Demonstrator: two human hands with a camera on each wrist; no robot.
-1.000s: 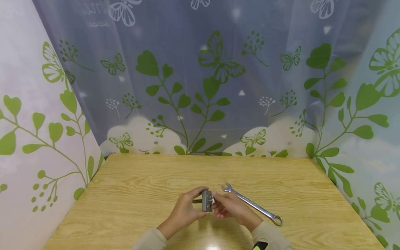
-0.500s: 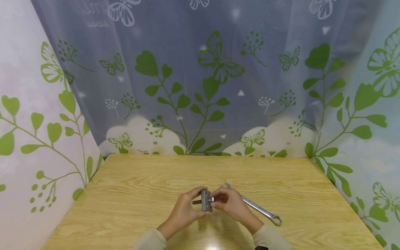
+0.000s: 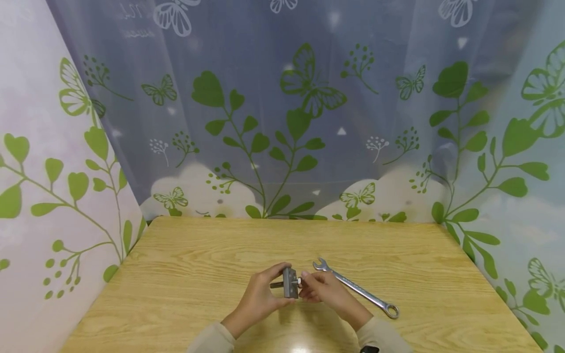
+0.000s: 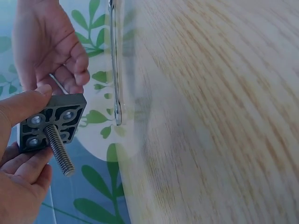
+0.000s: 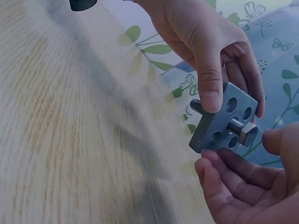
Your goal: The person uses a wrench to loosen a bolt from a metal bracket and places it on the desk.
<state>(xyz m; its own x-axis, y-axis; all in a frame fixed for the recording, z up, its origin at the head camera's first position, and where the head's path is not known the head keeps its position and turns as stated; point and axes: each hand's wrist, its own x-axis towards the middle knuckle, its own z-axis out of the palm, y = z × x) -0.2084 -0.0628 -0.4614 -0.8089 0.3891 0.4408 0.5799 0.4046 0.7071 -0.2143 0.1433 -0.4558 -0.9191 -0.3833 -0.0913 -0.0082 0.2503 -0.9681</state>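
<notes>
R hand (image 3: 328, 291), vs 0.5 s ago: moved lower, alongside bolt head; wrench's open end, partly covered then, is now uncovered. Plate is kept in abt same spot.
R hand grip: fingers half-bent, loosely spread; thumb is set just beside bolt head w/ a small gap in R wrist view, so nothing seems gripped; plate contact can't be told.
L hand (image 3: 256, 294): plate is held by its edges, thumb on 1 side, fingers on other.
Plate (image 3: 289, 284): held upright above table (image 3: 212, 245), between both hands.
Bolt (image 5: 243, 131): passed thru plate's middle; hex head is faced to R hand, threaded end stuck out on L-hand side.
Done, prob.: bolt is well threaded in, as a long stretch is shown past plate.
Left, prob.: head is not seated, bare thread being seen betw. it & plate; if tightening is meant, that is to be closed. Turn direction can't be told.
Wrench (image 3: 357, 289): laid on table near R hand, not held.
Containers: no box/tray etc. seen; only plate's middle hole is filled, by bolt; 4 corner holes (image 5: 231, 105) are seen round it, no fasteners made out there.
</notes>
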